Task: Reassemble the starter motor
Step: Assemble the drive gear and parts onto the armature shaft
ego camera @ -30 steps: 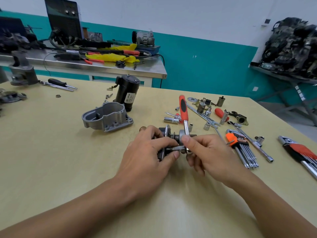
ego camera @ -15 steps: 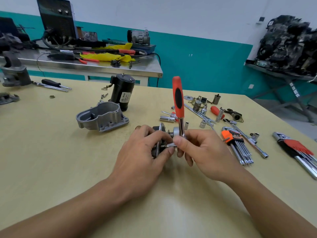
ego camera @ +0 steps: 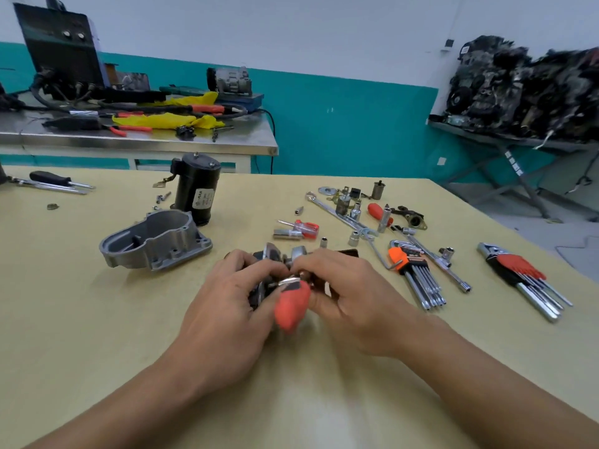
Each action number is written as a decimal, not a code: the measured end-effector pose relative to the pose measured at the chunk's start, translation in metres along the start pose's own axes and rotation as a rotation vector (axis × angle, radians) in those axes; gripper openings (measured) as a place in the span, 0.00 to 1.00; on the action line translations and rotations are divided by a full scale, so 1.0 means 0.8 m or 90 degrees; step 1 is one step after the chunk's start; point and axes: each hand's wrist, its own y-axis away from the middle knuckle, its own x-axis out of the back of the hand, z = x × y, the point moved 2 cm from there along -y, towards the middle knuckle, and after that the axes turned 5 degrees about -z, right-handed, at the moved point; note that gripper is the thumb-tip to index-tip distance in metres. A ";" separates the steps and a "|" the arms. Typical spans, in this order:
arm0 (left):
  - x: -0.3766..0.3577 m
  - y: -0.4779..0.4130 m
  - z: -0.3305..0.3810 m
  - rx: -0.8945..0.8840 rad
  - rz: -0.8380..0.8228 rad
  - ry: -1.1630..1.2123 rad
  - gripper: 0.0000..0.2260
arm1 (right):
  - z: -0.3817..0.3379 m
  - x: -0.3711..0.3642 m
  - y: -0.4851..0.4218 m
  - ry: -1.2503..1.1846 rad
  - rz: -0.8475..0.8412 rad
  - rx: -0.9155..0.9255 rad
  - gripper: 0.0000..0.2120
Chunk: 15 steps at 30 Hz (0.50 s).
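Both hands meet over the starter motor subassembly (ego camera: 270, 254), low above the yellow table (ego camera: 81, 319). The left hand (ego camera: 233, 306) curls its fingers round the dark part's left side. The right hand (ego camera: 353, 296) pinches the metal neck of the ratchet (ego camera: 290, 307) between thumb and forefinger, right where the tool meets the part. The ratchet's orange handle — blurred — points back toward the person, between the 2 wrists.

Beyond the grip and to its left lies the aluminium housing (ego camera: 155, 241), open side up. Behind that stands the black motor body (ego camera: 197, 192), whose white label is too small to read. To the right of the grip lie 2 hex key sets, one in an orange holder (ego camera: 409, 261) and one in a red and black holder (ego camera: 515, 267). Any lettering on them is illegible.
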 end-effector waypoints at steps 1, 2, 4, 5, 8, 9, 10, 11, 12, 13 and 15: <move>0.001 0.000 0.000 0.000 -0.005 -0.001 0.08 | 0.002 0.000 0.000 0.011 -0.008 0.007 0.12; 0.001 0.000 0.000 -0.001 -0.002 -0.002 0.07 | 0.004 0.001 0.000 0.027 -0.013 0.011 0.15; 0.000 0.000 -0.001 -0.004 -0.005 -0.018 0.04 | 0.002 0.003 -0.004 0.051 -0.004 0.027 0.22; -0.001 0.000 -0.002 -0.003 -0.012 -0.023 0.03 | 0.000 0.004 -0.006 0.054 0.012 0.043 0.25; 0.000 -0.001 -0.003 0.021 -0.010 -0.018 0.07 | -0.005 0.003 -0.013 0.054 0.075 0.085 0.24; 0.001 -0.001 -0.002 0.026 -0.008 -0.016 0.09 | -0.004 0.003 -0.014 0.049 0.085 0.083 0.24; 0.002 -0.001 0.000 0.029 -0.009 -0.017 0.10 | -0.004 0.002 -0.015 0.043 0.090 0.079 0.24; 0.002 0.000 0.000 0.030 -0.010 -0.028 0.10 | -0.003 0.001 -0.015 0.042 0.092 0.076 0.25; 0.002 0.002 0.001 0.028 -0.010 -0.056 0.10 | -0.003 0.000 -0.015 0.045 0.097 0.075 0.25; 0.002 0.003 0.002 0.019 -0.008 -0.101 0.12 | -0.004 -0.001 -0.015 0.045 0.104 0.069 0.24; 0.000 0.007 0.004 0.009 0.004 -0.165 0.24 | -0.005 -0.004 -0.016 0.035 0.115 0.034 0.20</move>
